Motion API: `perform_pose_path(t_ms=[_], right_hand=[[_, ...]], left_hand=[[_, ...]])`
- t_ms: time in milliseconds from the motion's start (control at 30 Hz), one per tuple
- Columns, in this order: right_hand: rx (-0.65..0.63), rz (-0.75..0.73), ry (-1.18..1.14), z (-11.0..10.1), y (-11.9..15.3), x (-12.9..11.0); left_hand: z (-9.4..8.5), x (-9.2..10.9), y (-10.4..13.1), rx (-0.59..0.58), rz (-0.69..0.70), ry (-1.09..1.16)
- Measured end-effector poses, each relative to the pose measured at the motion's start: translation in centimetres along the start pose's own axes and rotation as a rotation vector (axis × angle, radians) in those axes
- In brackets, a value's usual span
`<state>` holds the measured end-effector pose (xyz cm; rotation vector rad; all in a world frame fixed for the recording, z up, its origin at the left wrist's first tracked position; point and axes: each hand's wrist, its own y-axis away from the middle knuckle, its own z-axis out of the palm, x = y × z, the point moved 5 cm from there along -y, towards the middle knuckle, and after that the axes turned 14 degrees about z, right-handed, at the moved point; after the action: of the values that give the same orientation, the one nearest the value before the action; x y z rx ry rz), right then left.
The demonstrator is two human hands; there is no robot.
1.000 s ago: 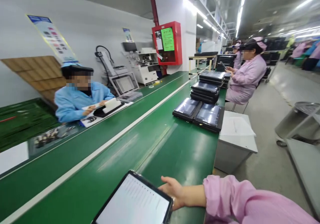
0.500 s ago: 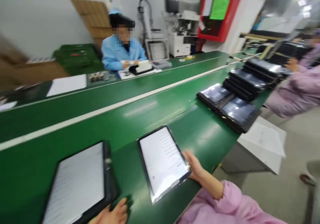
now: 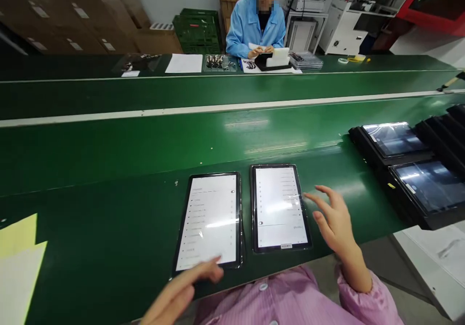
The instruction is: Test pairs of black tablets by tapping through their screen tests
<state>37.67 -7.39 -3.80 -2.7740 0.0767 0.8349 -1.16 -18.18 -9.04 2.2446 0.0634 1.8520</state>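
Two tablets with lit white screens lie side by side on the green bench in front of me. The left tablet (image 3: 209,218) shows a list and a switch near its top. The right tablet (image 3: 278,194) shows a similar page, upside down to me, with a small label on its near edge. My left hand (image 3: 185,288) reaches over the near edge of the left tablet with its index finger stretched out; whether it touches the screen I cannot tell. To the right of the other tablet, my right hand (image 3: 336,221) is open, fingers spread close to its side edge and holding nothing.
Dark tablets in black holders (image 3: 394,138) are stacked at the right. Yellow and white sheets (image 3: 18,262) lie at the left. Across the bench, a person in blue (image 3: 256,24) works at a small stand. A white box (image 3: 439,267) stands below the bench edge.
My right hand has let go of the right tablet, which now lies flat beside the left one. My left hand has moved over the left tablet's near edge. The view has turned left.
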Motion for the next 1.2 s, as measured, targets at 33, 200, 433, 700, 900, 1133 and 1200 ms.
perform_pose_path(t_ms=[33, 200, 433, 700, 900, 1133, 1200], right_hand=[[-0.034, -0.035, 0.001, 0.7, -0.3, -0.5], [0.038, 0.051, 0.117, 3.4, -1.4, 0.1], [-0.115, -0.154, 0.120, 4.3, -0.3, 0.3], [-0.223, 0.148, -0.263, 4.7, -1.3, 4.4], [-0.428, 0.137, -0.616, 7.5, -1.5, 3.5], [-0.274, 0.018, -0.344, 5.2, -1.4, 1.5], [-0.220, -0.087, -0.181, 4.4, -0.8, -0.1]], left_hand=[[-1.2, 0.6, -0.9, 0.094, 0.064, -0.121], [-3.4, 2.3, -3.7, 0.438, 0.194, -0.676], [-1.8, -0.3, -2.1, 0.399, 0.018, -0.487], [0.0, 0.0, -1.8, 0.318, 0.146, -0.615], [1.6, 1.4, -2.0, 0.286, 0.351, -0.844], [0.0, 2.4, -1.8, 0.401, 0.457, -0.809], [-0.2, 2.3, -1.7, 0.406, 0.464, -0.811]])
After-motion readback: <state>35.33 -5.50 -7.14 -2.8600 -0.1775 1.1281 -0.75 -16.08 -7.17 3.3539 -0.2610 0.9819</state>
